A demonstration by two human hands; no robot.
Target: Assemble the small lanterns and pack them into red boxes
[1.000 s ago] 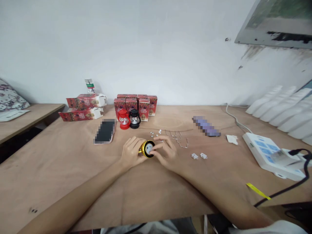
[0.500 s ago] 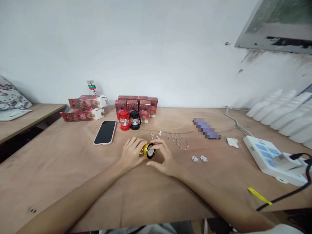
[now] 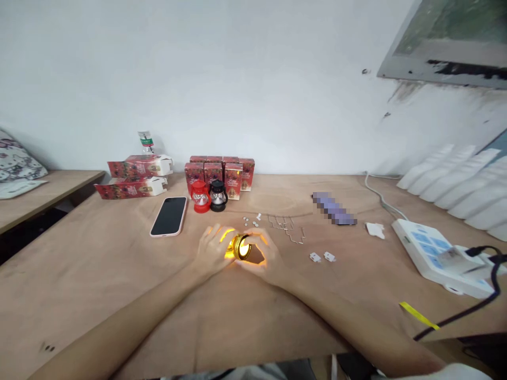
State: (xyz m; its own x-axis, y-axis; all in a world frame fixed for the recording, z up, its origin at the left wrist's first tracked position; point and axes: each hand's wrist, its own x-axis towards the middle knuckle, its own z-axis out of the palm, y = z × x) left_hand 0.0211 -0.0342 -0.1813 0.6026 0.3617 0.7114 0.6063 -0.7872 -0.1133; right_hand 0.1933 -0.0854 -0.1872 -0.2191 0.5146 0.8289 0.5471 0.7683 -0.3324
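A small gold lantern [image 3: 238, 246] lies on its side between my hands, its base facing right, and it glows bright yellow. My left hand [image 3: 214, 248] is closed around its body. My right hand [image 3: 264, 254] curls about the base, fingertips on the base and thumb at the lower rim. Light from the lantern edges the fingers of both hands. Behind them stand a red lantern [image 3: 200, 197] and a black lantern [image 3: 217, 196], upright and side by side. Several button cells [image 3: 255, 224] and bent wire handles [image 3: 285, 224] lie just beyond my right hand.
Red printed boxes [image 3: 233, 181] stand behind the lanterns, and opened boxes [image 3: 132, 187] lie to the left. A phone [image 3: 169, 216] is at left. Two white plastic pieces [image 3: 315, 257], a pixelated purple object [image 3: 335, 209] and a power strip [image 3: 435, 256] are at right.
The gold lantern, unlit before, now shines yellow onto my fingers. My right thumb has come in to the lower rim. The whole view has shifted slightly.
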